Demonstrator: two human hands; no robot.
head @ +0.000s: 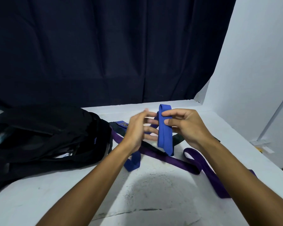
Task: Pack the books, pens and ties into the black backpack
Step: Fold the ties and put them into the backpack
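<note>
Pinching folded blue tie (165, 129) in right grip (185, 126), left grip (137, 128) beside

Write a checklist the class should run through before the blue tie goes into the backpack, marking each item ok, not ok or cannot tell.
1. Blue tie held securely: ok, the right hand pinches its folded part upright.
2. Blue tie fully folded: not ok, a loose end still trails on the table beside the left wrist.
3. Left hand free to help: ok, its fingers are spread and grip nothing.
4. Black backpack within reach: ok, it lies left of the hands.
5. Backpack opening wide enough: cannot tell, too dark.
6. Other ties packed: not ok, the purple tie still lies on the table.
</note>
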